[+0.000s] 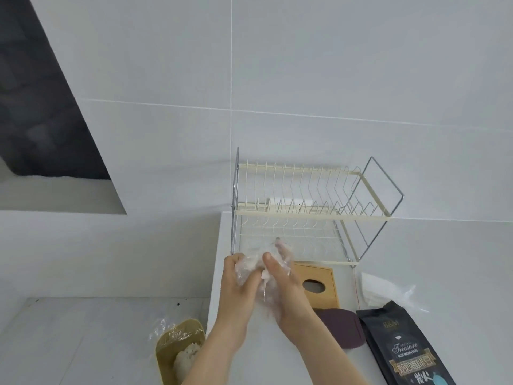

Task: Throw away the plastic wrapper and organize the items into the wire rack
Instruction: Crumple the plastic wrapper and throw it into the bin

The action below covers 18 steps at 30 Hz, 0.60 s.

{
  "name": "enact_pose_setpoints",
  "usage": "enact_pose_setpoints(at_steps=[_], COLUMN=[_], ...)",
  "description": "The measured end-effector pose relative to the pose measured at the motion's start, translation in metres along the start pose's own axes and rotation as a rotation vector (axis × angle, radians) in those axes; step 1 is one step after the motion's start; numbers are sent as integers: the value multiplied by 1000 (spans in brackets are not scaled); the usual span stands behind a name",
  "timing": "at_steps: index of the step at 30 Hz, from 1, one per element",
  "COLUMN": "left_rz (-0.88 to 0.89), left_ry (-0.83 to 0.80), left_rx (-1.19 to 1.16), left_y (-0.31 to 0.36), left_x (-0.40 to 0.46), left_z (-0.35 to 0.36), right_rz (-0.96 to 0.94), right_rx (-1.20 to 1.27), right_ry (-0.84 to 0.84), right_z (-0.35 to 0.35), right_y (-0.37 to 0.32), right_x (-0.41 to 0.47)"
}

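A clear plastic wrapper (251, 263) is bunched up between both hands above the white counter (277, 357). My left hand (238, 284) grips its left side and my right hand (280, 279) presses it from the right. Just behind stands the two-tier wire rack (311, 215), cream-framed, with both tiers bare. To the right of my hands lie a wooden lid with an oval hole (319, 284), a dark maroon pouch (342, 329), a black coffee bag (402, 348) and a clear bag with white contents (383, 290).
A tan waste bin (177, 348) lined with a plastic bag sits on the floor, left of and below the counter's edge. White tiled wall runs behind the rack. A dark opening (41, 107) is at upper left.
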State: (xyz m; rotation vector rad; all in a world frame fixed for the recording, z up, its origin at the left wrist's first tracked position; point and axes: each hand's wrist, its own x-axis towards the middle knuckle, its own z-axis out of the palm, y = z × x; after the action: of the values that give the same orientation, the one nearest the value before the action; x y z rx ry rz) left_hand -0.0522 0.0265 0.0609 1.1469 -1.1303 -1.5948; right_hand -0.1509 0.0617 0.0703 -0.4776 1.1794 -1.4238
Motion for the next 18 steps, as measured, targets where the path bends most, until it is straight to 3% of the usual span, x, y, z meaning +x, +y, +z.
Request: enact_pose_setpoints(at_steps=[3,7,9,12,14,18], left_rz=[112,355,411,386,423,584], left_ry=[48,196,92,-238,-325,-77], left_rx=[-3,370,432,376,389,573], left_y=[8,9,7,9,7,7], left_x=[-1,6,8,0,-3,-8], left_z=[11,14,11,4,5,17], right_rz=[-9,72,97,113,137,255], right_rx=[71,38,-2,-67,-63,125], right_ry=[-25,32,93,178,166,31], right_z=[14,19,15,12,8,7], right_y=[-8,-13,-13,-12,-13,-28], right_x=[0,1,3,11,16,7])
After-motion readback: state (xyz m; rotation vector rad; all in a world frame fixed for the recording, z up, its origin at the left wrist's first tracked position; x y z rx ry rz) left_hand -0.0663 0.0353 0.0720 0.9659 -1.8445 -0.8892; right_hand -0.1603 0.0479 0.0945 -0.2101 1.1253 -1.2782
